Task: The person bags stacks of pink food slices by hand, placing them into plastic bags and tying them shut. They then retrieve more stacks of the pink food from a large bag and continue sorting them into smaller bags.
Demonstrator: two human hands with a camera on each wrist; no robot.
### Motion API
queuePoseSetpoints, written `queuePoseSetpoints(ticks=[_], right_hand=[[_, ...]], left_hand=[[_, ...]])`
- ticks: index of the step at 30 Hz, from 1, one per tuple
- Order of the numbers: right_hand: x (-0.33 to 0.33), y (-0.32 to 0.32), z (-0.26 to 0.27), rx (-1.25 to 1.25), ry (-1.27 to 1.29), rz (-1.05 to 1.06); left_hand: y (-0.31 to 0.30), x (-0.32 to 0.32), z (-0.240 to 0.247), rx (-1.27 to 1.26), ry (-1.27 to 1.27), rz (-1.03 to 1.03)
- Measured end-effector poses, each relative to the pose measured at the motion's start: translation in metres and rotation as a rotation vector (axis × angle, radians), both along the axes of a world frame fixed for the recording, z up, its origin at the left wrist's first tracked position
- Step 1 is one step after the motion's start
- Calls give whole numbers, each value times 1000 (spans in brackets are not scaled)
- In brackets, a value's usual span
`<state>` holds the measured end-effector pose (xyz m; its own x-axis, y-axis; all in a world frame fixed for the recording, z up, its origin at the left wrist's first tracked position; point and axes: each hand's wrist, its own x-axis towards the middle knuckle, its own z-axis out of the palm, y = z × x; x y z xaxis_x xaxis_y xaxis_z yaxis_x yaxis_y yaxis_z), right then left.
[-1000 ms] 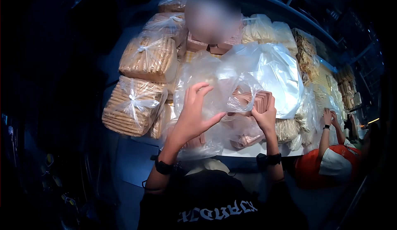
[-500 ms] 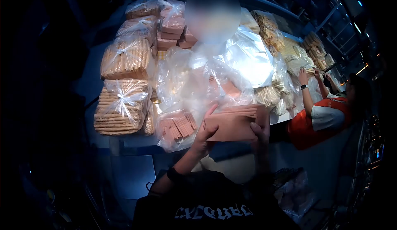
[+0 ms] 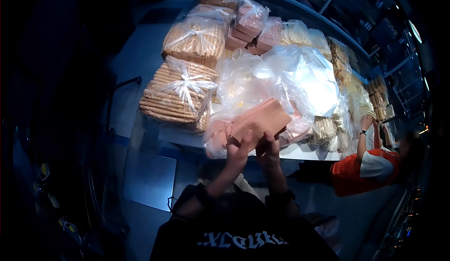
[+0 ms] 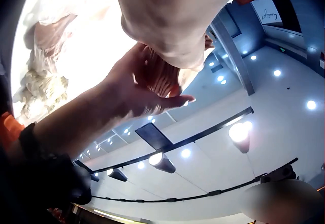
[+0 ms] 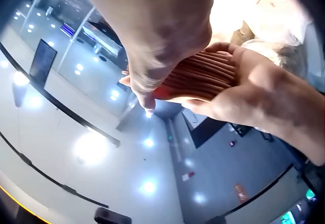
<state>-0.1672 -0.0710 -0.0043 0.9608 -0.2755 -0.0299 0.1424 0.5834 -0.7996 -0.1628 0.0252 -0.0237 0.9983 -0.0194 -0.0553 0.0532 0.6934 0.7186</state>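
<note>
Both my hands hold a thick stack of flat, folded pinkish-brown sheets (image 3: 267, 122) over the table's front edge, tilted in the head view. The left hand (image 3: 239, 151) grips the stack's near left part, thumb along its broad face. Close beside it, the right hand (image 3: 269, 151) grips the near right part. Ridged layered edges of the stack (image 5: 203, 76) show between the two hands in the right wrist view. Below and left of the stack lies a clear plastic bag of similar pink sheets (image 3: 217, 134); another clear bag (image 3: 300, 118) lies just right of it.
Tied clear bags of tan rolls (image 3: 178, 92) stack up on the left. Bagged pink blocks (image 3: 253, 19) stand at the back. A shiny white sheet (image 3: 321, 83) and pale bagged bundles (image 3: 323, 129) lie on the right. A person in a red vest (image 3: 363, 169) works further right.
The hands were apart, the right one at pink sheets inside a clear bag. The stack then came out into both hands; now it is tilted and the hands are closer together.
</note>
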Motion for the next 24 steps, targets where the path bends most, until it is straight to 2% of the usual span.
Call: queuePoseSetpoints(ticks=[2,4,6,9,10,12,13,14,15,17,18,19,20,23,24], right_hand=[[5,4,2,-16,38,0],[11,5,7,-72,53,-27],[18,-11,2,-164,59,-47],[24,-46,14,-22,31,-150],[21,-65,24,60,-25,-62],[15,-78,41,148,-128,-76],[15,-79,34,-42,-129,-168],[13,-83,21,-234,-126,-259],[10,-86,7,-429,-116,-346],[-2,-85,-26,-666,59,-86],[1,-84,-63,-705,62,-55],[6,-69,-59,-753,25,-52],[10,-66,-71,-686,112,8],[25,-68,-113,-676,193,13],[31,-67,-123,-704,192,-27]], left_hand=[[4,0,2,152,-66,-41],[11,13,-26,590,-192,-153],[25,16,-30,663,-213,-269],[54,40,-19,670,-301,-492],[54,47,-21,685,-260,-429],[57,62,-50,1100,-415,-366],[55,68,-52,1305,-497,-329],[50,75,-54,1329,-441,-509],[39,86,-75,1353,-520,-546],[9,116,-145,1397,-678,-606],[-3,132,-154,1366,-649,-656],[-17,147,-156,1335,-617,-706],[-27,160,-159,1302,-582,-754],[-39,174,-107,512,-91,-816],[-41,180,-106,392,-65,-823]])
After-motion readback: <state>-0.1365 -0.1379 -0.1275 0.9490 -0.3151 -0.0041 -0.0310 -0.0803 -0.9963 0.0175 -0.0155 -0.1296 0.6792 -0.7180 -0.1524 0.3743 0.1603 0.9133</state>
